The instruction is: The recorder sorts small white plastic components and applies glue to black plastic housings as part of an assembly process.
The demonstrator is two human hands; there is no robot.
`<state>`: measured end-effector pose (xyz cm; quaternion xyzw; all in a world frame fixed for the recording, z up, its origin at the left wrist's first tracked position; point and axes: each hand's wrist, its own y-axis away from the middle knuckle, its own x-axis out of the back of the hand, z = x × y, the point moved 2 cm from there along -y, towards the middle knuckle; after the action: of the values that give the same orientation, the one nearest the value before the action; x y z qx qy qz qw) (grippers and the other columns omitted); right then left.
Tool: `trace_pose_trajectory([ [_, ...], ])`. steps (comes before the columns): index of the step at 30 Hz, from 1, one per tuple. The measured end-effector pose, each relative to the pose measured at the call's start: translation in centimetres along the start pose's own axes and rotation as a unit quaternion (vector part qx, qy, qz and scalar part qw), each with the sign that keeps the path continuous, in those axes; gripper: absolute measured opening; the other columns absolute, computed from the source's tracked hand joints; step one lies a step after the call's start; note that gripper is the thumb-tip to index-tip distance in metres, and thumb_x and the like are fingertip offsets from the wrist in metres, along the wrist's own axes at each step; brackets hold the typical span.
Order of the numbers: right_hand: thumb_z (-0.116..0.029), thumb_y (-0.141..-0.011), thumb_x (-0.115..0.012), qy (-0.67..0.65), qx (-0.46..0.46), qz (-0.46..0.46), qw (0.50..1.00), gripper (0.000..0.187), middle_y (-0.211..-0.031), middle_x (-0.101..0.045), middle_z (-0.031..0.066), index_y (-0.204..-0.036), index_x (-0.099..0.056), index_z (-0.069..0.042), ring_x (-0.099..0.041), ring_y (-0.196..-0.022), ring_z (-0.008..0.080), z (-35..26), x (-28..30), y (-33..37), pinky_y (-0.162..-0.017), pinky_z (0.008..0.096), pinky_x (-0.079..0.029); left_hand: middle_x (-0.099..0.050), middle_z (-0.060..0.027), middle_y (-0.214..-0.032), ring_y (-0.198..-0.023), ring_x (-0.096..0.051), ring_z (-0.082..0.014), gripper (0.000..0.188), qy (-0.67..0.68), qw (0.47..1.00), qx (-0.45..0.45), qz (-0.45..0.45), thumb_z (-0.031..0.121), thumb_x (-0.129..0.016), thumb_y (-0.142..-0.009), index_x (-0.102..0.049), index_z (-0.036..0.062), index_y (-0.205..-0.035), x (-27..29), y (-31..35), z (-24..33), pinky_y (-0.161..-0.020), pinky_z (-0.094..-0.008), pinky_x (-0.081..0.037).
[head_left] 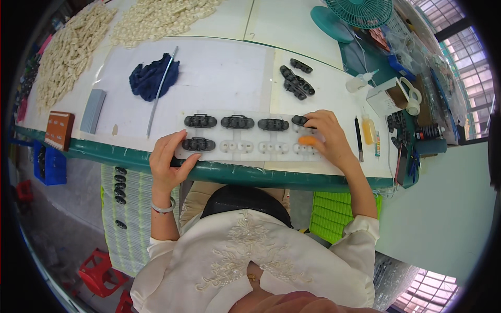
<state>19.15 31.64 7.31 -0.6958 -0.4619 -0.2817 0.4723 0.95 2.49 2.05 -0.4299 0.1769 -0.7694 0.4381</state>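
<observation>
A pale translucent tray (245, 157) lies near the table's front edge, with black oblong plastic pieces (237, 122) in its back row. One more black oblong piece (199, 144) sits at the front left, beside bare white seats (236, 146). My left hand (168, 163) is by that piece at the tray's left end, thumb and forefinger apart and nothing held. My right hand (330, 136) has its fingertips on the right end of the last black piece (299, 120) in the back row. Its thumb, in an orange finger cot (308, 140), is spread away over the front row.
Loose black pieces (297, 81) lie behind the tray. A dark blue cloth (151, 78) and a metal rod (162, 93) are at the left, with heaps of cream parts (73, 55) beyond. Right are a pen (358, 138), bottles (368, 130), tape (412, 99) and a fan (362, 11).
</observation>
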Motion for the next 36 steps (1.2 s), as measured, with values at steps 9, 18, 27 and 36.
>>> trace_pose_trajectory([
  [9,-0.009,-0.069,-0.067,-0.054,-0.062,0.064,0.995,0.017,-0.098,-0.059,0.0092,-0.083,-0.059,-0.003,-0.052,-0.095,0.0267,2.2,-0.5,-1.5,-0.081,0.0325,-0.042,-0.061,-0.0137,-0.094,-0.081,-0.059,-0.0246,0.05,-0.009,1.0,-0.007,0.001,0.009,-0.076,-0.06,-0.056,-0.0003,-0.106,0.0,0.1,0.1,-0.07,-0.0307,-0.049],
  [18,-0.009,-0.076,-0.062,-0.077,-0.163,-0.007,0.984,0.033,-0.09,-0.062,0.0119,-0.108,-0.056,-0.003,-0.06,-0.077,0.0221,2.9,-1.8,-5.8,-0.069,0.0301,-0.046,-0.061,-0.014,-0.091,-0.079,-0.059,-0.0257,0.049,-0.006,1.0,-0.006,0.006,0.009,-0.076,-0.059,-0.058,0.0003,-0.104,-0.1,-0.1,0.3,-0.069,-0.0312,-0.048],
  [27,-0.014,-0.074,-0.064,-0.107,0.078,-0.107,0.985,0.03,-0.091,-0.055,0.0097,-0.101,-0.057,-0.003,-0.053,-0.081,0.0227,-8.2,-5.9,-3.5,-0.069,0.0311,-0.043,-0.062,-0.0113,-0.091,-0.081,-0.058,-0.0254,0.05,-0.015,1.0,0.014,-0.002,0.011,-0.077,-0.057,-0.059,0.0014,-0.103,0.4,0.0,0.1,-0.069,-0.0313,-0.048],
  [36,-0.014,-0.069,-0.066,0.043,0.135,-0.039,0.989,0.032,-0.092,-0.052,0.0081,-0.097,-0.057,-0.001,-0.05,-0.079,0.0219,-7.9,-7.5,-2.8,-0.065,0.0318,-0.039,-0.061,-0.0113,-0.09,-0.08,-0.058,-0.0254,0.051,0.0,1.0,-0.022,-0.006,0.012,-0.078,-0.057,-0.059,0.002,-0.104,0.2,0.2,0.7,-0.068,-0.0316,-0.047],
])
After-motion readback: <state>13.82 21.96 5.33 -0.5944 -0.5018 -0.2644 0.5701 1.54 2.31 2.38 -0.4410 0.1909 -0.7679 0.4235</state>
